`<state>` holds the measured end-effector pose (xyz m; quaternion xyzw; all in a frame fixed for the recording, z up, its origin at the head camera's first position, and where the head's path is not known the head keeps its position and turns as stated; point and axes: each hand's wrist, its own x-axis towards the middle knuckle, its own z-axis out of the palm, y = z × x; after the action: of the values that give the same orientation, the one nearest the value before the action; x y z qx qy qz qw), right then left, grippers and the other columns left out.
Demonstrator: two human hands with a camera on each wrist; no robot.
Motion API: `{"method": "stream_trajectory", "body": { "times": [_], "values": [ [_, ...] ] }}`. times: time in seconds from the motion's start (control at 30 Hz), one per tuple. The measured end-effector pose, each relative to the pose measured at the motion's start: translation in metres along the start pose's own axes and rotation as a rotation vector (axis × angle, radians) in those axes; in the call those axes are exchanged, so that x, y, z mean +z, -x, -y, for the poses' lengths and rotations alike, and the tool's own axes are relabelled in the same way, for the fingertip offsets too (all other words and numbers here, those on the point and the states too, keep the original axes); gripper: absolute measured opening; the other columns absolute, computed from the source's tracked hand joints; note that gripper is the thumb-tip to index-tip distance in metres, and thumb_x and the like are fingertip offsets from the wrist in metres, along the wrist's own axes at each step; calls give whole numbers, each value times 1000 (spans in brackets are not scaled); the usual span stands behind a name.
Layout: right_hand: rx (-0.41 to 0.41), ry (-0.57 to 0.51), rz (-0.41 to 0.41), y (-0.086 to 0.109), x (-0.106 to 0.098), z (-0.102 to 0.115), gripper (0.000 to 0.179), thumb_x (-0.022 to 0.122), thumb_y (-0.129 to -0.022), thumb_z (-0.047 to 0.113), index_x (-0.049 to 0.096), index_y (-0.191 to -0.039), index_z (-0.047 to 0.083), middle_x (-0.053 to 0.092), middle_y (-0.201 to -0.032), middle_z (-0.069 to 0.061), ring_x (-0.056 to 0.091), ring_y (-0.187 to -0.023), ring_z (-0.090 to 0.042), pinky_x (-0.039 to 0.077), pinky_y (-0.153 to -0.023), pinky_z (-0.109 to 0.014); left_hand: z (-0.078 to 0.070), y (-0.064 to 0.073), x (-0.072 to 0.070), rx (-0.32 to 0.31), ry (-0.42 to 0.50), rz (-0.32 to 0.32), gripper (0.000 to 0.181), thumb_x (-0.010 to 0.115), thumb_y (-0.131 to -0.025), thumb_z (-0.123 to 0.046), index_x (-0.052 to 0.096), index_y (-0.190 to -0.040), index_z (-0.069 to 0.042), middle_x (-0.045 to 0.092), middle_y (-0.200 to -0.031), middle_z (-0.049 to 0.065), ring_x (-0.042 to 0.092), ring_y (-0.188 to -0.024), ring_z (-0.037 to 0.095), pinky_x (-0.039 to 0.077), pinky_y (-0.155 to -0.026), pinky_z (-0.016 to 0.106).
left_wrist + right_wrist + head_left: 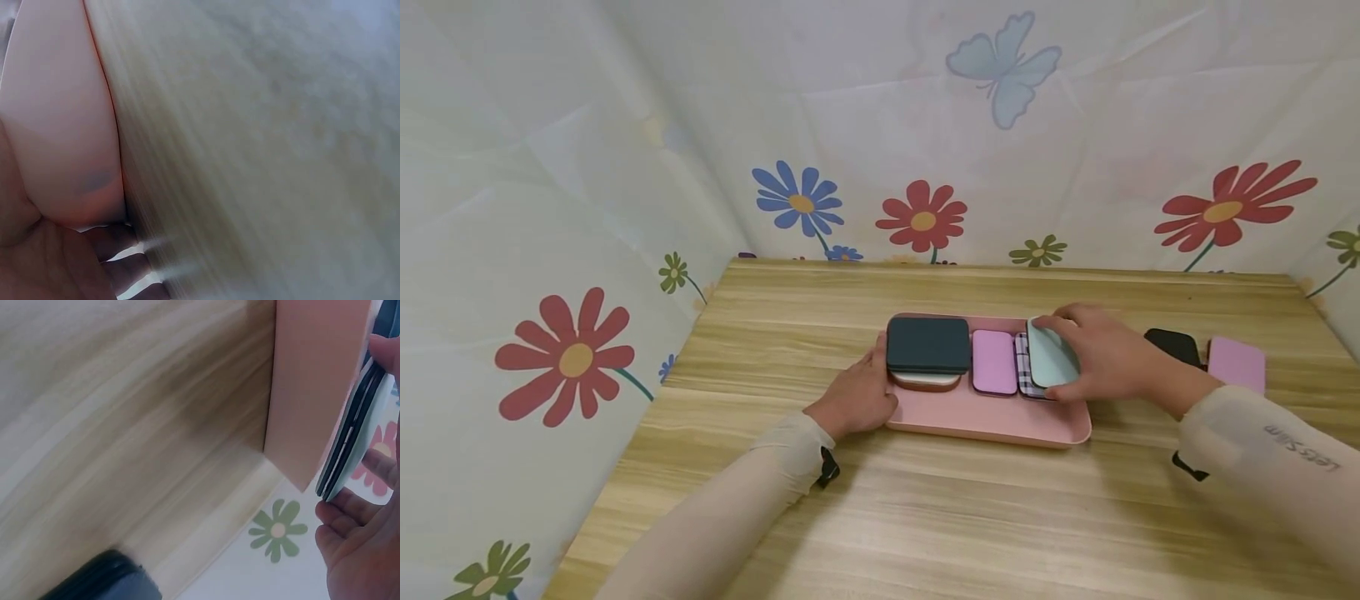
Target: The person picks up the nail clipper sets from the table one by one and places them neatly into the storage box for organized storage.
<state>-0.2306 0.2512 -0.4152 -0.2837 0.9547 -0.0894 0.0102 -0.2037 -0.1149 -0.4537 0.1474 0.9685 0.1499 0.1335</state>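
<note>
My right hand (1101, 354) pinches a flat mint-green case (1051, 357) with rounded corners, thumb on its near edge and fingers at the far one. The case lies tilted over a checked case (1023, 365) at the right end of a pink tray (977, 421). In the right wrist view, the held case's dark-edged side (353, 425) shows above the tray wall (315, 381). My left hand (856, 393) lies against the tray's left end. Its fingers (122, 272) extend beside the tray wall (69, 125) in the left wrist view.
Inside the tray, a dark green case (928, 343) rests on a brown-and-white one (927, 381), beside a pink-purple case (995, 362). Right of the tray, a black case (1172, 344) and another pink-purple case (1237, 364) lie on the wooden table (970, 508). A flowered sheet (865, 108) hangs behind.
</note>
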Motion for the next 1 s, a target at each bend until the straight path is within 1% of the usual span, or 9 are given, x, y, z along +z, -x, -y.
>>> {"method": "stream_trajectory", "body": {
  "times": [0.13,0.23,0.4,0.53,0.77,1.0],
  "values": [
    [7,2,31,-3,4,4,93,82,-70,61,48,-144,15,50,-132,-18,51,-114,-34,50,-90,-50,-1,0,0,2,0,-4,92,50,-94,-27,-9,-160,-4,25,-164,14,33,-148,25,40,-112,39],
    [12,16,33,-4,6,6,96,80,-70,65,49,-144,14,51,-131,-18,51,-114,-34,49,-92,-50,-2,0,0,5,-2,-4,91,50,-94,-27,-9,-160,-4,24,-165,14,33,-149,25,40,-112,39],
    [25,47,47,-6,12,5,100,78,-70,68,47,-146,13,49,-135,-17,47,-121,-36,43,-100,-56,-2,-1,1,6,-11,-5,91,50,-94,-27,-10,-160,-5,25,-164,13,32,-149,24,38,-113,38],
    [23,75,44,-6,16,3,102,76,-70,70,44,-148,13,46,-138,-17,44,-126,-37,38,-106,-60,-2,0,1,8,-3,-6,91,50,-93,-25,-9,-160,-4,25,-164,15,32,-149,25,38,-113,40],
    [2,106,45,-4,20,2,98,72,-76,70,43,-150,13,42,-144,-19,40,-132,-42,34,-108,-64,-3,1,-1,1,2,-10,91,51,-94,-25,-9,-160,-3,22,-165,14,32,-149,26,38,-113,41],
    [0,97,43,-3,23,1,96,71,-77,69,43,-151,15,40,-146,-17,39,-133,-41,33,-108,-65,-1,1,0,5,4,-7,91,50,-94,-25,-8,-160,-3,22,-165,14,32,-149,26,38,-114,41]
  ]
}}
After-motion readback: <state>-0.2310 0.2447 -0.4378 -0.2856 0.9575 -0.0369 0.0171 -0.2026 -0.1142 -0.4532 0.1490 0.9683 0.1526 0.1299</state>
